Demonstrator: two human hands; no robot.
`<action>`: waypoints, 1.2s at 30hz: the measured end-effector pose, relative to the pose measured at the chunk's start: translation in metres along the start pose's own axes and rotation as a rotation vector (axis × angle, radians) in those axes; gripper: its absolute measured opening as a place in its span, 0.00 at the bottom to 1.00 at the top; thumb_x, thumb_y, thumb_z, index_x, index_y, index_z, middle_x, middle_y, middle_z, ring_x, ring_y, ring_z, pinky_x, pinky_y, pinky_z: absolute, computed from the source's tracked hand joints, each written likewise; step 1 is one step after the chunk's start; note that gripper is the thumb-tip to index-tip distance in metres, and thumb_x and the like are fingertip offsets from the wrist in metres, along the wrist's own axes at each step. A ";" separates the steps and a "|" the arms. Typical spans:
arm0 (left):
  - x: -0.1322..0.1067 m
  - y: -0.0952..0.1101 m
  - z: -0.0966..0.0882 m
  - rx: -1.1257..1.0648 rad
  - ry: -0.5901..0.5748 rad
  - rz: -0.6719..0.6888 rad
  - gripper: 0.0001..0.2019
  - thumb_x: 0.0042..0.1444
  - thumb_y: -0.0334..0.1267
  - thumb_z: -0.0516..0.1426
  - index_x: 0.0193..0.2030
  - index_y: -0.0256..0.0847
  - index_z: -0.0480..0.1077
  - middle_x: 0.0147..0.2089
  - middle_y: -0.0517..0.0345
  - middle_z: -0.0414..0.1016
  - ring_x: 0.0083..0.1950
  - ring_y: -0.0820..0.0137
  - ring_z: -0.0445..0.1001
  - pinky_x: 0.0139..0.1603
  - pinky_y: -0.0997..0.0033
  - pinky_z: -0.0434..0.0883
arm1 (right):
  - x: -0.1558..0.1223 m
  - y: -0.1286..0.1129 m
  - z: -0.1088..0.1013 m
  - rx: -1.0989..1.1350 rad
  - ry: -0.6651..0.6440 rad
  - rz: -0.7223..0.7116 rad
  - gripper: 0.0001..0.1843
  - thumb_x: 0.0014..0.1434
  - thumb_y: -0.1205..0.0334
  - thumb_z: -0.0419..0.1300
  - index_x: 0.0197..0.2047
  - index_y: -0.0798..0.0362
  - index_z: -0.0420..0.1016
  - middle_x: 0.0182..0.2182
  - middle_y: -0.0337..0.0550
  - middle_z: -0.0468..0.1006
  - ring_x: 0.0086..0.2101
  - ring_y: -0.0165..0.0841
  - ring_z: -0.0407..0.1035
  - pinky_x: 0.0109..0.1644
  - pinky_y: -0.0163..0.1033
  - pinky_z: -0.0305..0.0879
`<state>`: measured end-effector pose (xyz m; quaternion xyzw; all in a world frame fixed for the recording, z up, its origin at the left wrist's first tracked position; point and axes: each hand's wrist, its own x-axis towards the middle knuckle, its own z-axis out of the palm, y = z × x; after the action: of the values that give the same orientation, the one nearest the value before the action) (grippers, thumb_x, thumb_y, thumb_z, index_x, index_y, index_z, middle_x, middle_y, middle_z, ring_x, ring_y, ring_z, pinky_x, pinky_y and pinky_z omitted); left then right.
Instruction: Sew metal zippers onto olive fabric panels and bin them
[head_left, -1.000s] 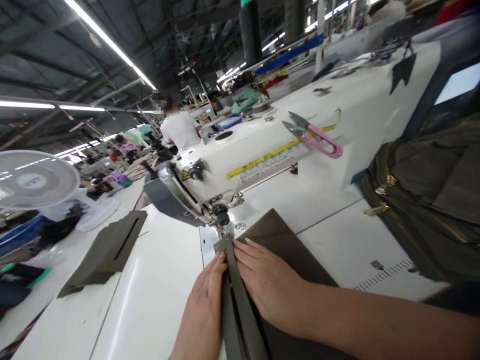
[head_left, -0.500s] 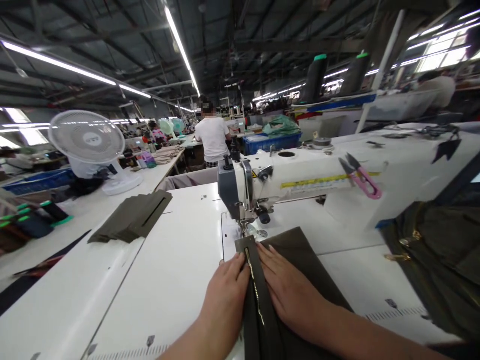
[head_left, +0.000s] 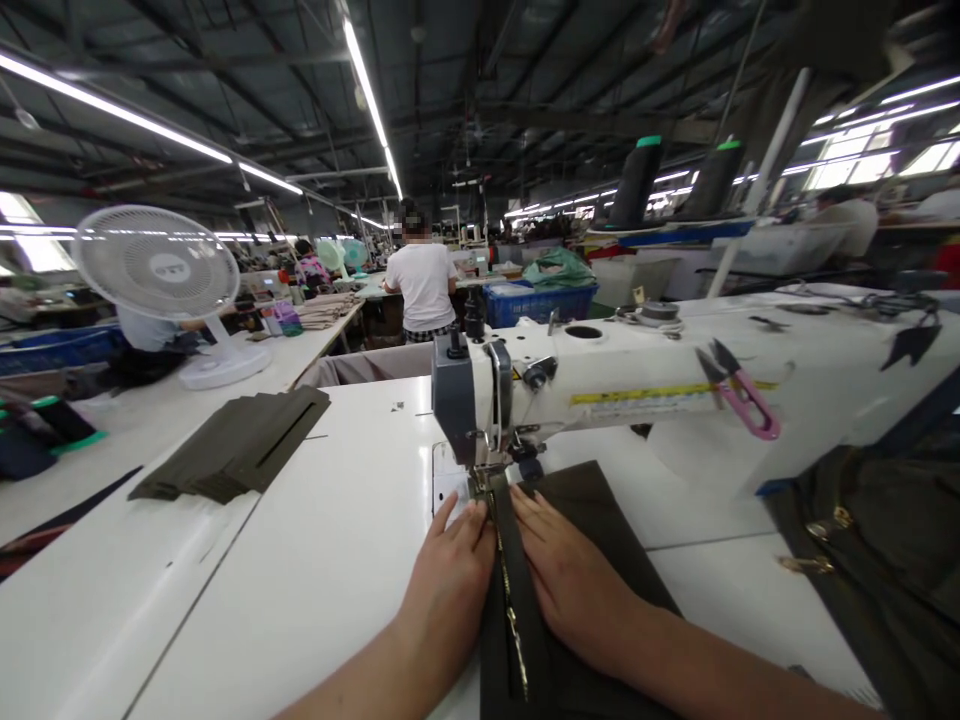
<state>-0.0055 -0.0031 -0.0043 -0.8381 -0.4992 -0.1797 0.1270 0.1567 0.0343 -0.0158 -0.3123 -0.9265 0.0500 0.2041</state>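
the olive zipper strip (head_left: 526, 612) lies between the left hand (head_left: 450, 575) and the right hand (head_left: 576, 575) on the sewing table (head_left: 337, 580), its long axis going from the side of the near edge up to the presser foot (head_left: 482, 482) of the sewing machine (head_left: 637, 370). its far end is at the foot (the exact contact there is too small to tell). the left hand touches the left side of this strip with bent fingers, and one finger stands apart; whether it pinches the cloth, i cannot tell. the right hand lies flat with extended fingers, not clasping, along the right side, over the larger olive fabric panel (head_left: 592, 500). both are about equally near to the foot, one on each side of the brass zipper teeth (head_left: 504, 570). toward the far left corner of the table rests a stack of olive fabric pieces (head_left: 232, 440)
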 end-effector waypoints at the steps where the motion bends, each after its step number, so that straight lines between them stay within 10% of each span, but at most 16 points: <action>1: 0.001 -0.001 0.002 0.007 0.002 0.000 0.15 0.58 0.25 0.48 0.49 0.34 0.67 0.50 0.47 0.71 0.54 0.66 0.68 0.62 0.58 0.56 | 0.001 0.002 0.001 0.001 0.005 -0.003 0.28 0.53 0.75 0.45 0.58 0.65 0.59 0.56 0.61 0.62 0.58 0.42 0.51 0.60 0.53 0.51; 36: 0.004 -0.005 -0.001 -0.031 -0.055 0.041 0.13 0.58 0.25 0.47 0.45 0.31 0.68 0.50 0.43 0.70 0.54 0.64 0.68 0.58 0.58 0.62 | 0.003 0.003 -0.001 0.000 0.041 -0.044 0.26 0.55 0.73 0.42 0.58 0.68 0.59 0.56 0.62 0.61 0.58 0.42 0.52 0.59 0.53 0.53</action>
<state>-0.0086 0.0022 -0.0020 -0.8547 -0.4822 -0.1617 0.1041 0.1569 0.0389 -0.0146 -0.2926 -0.9288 0.0392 0.2240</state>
